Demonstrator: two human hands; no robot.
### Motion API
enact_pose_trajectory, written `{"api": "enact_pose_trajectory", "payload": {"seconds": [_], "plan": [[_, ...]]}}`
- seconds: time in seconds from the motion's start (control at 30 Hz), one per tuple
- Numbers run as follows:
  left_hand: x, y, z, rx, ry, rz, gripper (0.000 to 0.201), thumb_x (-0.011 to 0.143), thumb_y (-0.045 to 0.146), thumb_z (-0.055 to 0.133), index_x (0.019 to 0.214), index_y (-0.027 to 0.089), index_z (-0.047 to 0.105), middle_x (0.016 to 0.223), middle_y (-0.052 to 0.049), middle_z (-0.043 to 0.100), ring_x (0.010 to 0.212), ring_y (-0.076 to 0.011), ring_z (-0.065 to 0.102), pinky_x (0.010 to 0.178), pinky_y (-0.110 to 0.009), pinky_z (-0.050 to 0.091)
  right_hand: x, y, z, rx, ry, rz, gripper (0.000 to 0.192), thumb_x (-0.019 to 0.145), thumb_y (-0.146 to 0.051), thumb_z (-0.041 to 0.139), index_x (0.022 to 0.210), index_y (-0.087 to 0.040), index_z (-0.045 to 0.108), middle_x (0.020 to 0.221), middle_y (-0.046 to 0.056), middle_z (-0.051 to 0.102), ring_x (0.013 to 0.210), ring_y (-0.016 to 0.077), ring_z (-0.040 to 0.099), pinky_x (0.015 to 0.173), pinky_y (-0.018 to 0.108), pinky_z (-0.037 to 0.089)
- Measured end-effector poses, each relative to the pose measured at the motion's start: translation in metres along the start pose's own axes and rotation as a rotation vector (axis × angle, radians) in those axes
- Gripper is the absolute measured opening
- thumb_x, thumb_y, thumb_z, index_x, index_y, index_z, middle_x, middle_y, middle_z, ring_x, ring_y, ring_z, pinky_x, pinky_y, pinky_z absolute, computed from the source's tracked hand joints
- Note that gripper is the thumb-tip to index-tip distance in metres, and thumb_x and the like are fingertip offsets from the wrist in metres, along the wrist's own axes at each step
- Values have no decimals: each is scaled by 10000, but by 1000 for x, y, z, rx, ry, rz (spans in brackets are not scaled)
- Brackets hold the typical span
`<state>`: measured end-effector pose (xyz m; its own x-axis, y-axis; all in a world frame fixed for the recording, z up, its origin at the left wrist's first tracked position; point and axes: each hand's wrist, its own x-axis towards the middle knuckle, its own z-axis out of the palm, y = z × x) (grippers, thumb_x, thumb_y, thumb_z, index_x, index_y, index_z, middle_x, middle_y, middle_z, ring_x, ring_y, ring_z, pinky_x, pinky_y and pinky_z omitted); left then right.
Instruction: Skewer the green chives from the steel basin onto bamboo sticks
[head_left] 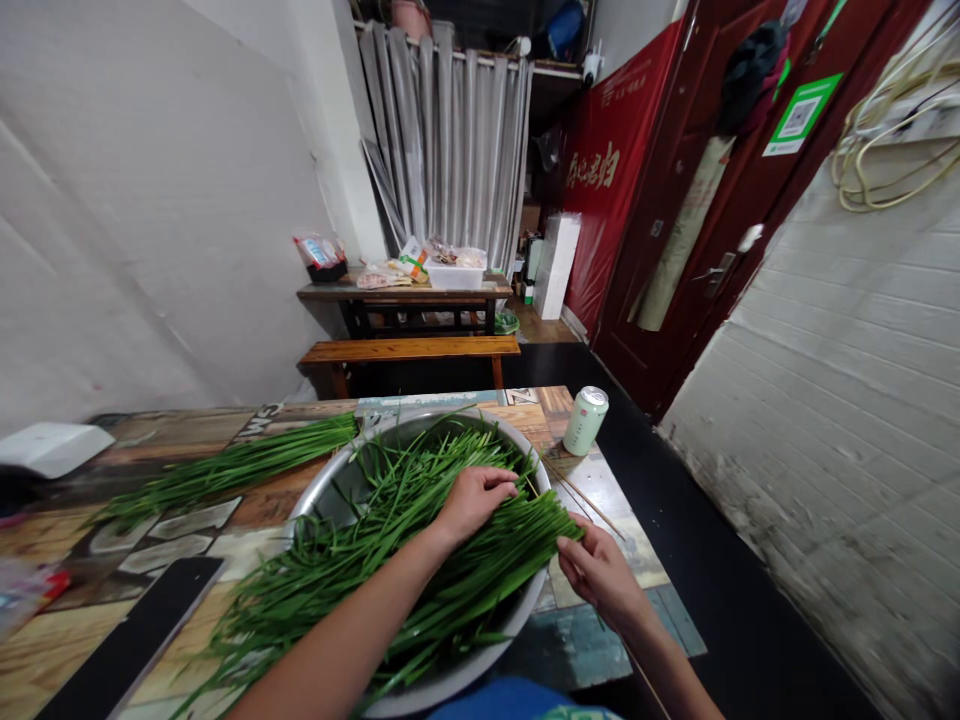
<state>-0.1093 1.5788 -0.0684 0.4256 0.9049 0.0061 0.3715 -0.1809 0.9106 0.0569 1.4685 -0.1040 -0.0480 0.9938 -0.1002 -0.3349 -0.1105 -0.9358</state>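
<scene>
A large metal basin (307, 500) on the table is heaped with long green garlic chives (420, 520), many hanging over its near left rim. My left hand (476, 505) is over the heap, its fingers curled and closed on some chives; the fingertips are partly hidden among the leaves. At the basin's right edge, my right hand (604, 575) pinches the ends of a bunch of chives between thumb and fingers. A thin stick (646, 685) shows below my right wrist; whether this hand holds it is unclear. Thin wooden skewers (589, 497) lie on the table beyond.
Another bundle of chives (247, 460) lies left of the basin. A pale green can (586, 420) stands at the table's far right corner. A dark flat phone-like object (135, 635) is at near left. Beyond are a wooden bench (412, 348) and a second table (322, 292).
</scene>
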Motion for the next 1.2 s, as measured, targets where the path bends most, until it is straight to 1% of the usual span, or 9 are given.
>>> {"api": "enact_pose_trajectory", "payload": {"seconds": [0.27,0.57,0.8,0.87,1.0,1.03,1.07,1.1,1.2], "plan": [[-1,1,1,-20,2,-11,290,705,292,533,900,130,674,747,-40,710,736,-180,646,758,-295,482,0,-1,1,16,-3,3,257,757,-337,603,898,-153,491,408,-131,339,305,11,161,265,124,104],[-2,2,-2,-12,-8,26,309,715,278,529,928,115,683,755,-44,711,742,-174,642,794,-282,468,-1,0,0,23,-15,4,299,761,-361,602,939,-151,487,404,-123,376,295,4,148,268,128,103],[-3,1,-2,-13,-54,45,284,712,250,537,910,122,695,777,-44,716,762,-174,644,800,-274,465,-1,1,0,41,-7,9,292,767,-339,598,953,-144,482,418,-119,381,305,5,156,271,124,98],[-6,5,-1,-12,-109,49,269,708,243,543,892,132,703,800,-44,717,781,-179,645,796,-270,467,0,1,0,48,-1,10,302,763,-335,602,962,-146,477,409,-127,363,303,6,154,270,125,93],[-13,16,-4,4,-338,71,284,709,245,550,942,175,697,920,-28,705,846,-193,639,786,-266,470,-1,-2,0,49,16,-5,306,758,-314,607,971,-142,471,402,-137,326,303,8,150,266,128,91],[-13,18,-7,24,-373,74,295,712,253,550,961,183,692,937,-25,701,857,-197,637,787,-268,469,-2,-3,0,50,18,-9,298,759,-310,605,967,-143,471,402,-139,318,305,8,149,266,128,95],[-12,19,-10,57,-368,75,303,718,264,546,975,186,687,948,-26,699,866,-199,634,793,-272,466,-2,-3,0,50,18,-10,289,761,-306,603,961,-143,472,402,-140,312,308,8,148,268,128,98],[-10,20,-14,107,-326,76,307,726,277,537,980,186,685,960,-30,696,879,-201,630,806,-277,460,-3,-2,0,51,23,-9,281,761,-303,604,953,-144,473,402,-142,306,310,7,146,270,127,99],[-4,15,-24,325,-72,73,297,743,294,508,935,170,698,974,-51,691,914,-207,613,847,-292,430,-4,2,-1,48,50,-1,268,760,-300,606,937,-144,478,397,-144,302,315,6,144,273,126,92]]}}
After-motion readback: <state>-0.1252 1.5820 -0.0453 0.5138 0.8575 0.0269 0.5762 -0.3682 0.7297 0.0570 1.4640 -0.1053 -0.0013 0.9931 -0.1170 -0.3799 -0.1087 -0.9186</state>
